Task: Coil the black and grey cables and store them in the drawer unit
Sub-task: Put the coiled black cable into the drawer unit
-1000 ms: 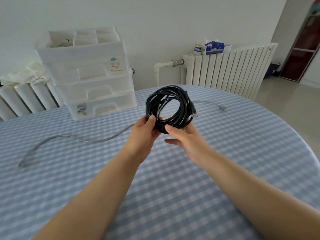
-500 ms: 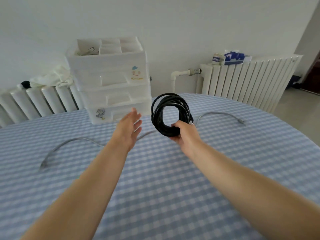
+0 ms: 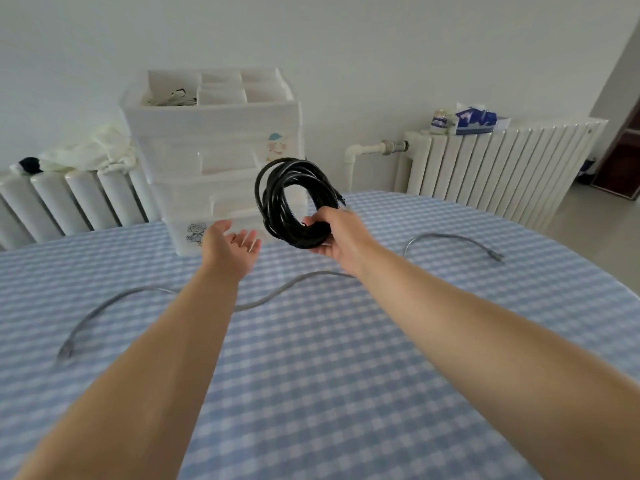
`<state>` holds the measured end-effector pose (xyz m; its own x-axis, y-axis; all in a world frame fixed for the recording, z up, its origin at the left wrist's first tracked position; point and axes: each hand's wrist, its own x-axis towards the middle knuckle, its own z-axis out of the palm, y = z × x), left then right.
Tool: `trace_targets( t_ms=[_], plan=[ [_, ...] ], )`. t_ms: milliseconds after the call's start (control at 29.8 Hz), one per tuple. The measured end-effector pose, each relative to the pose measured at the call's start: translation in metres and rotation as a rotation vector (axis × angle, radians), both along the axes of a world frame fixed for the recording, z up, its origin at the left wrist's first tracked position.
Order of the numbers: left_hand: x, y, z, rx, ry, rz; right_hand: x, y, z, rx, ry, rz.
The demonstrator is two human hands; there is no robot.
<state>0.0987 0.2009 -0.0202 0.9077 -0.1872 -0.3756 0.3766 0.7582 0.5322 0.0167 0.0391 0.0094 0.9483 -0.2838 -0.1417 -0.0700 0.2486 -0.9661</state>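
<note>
My right hand grips the coiled black cable at its lower edge and holds it upright above the table, in front of the drawer unit. My left hand reaches toward the white plastic drawer unit with relaxed fingers, just before its bottom drawer, holding nothing. All the drawers look closed. The grey cable lies uncoiled across the blue checked tablecloth, one plug at the left and one at the right; my forearms hide parts of it.
The drawer unit stands at the table's far edge, with open compartments on top holding small items. White radiators line the wall behind; a blue tissue pack lies on the right one, cloth on the left one.
My left hand has let go of the coil and moved forward toward the drawer unit. My right hand has carried the coil up and closer to the unit.
</note>
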Motion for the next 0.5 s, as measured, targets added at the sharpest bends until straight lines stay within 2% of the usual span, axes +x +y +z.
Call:
trace_targets(
  t_ms=[235, 504],
  plan=[
    [-0.011, -0.011, -0.01, 0.021, 0.102, 0.152, 0.031, 0.001, 0.025, -0.252, -0.082, 0.101],
    [-0.041, -0.018, -0.011, 0.182, 0.225, 0.27, 0.052, 0.013, 0.03, -0.262, -0.053, 0.078]
  ],
)
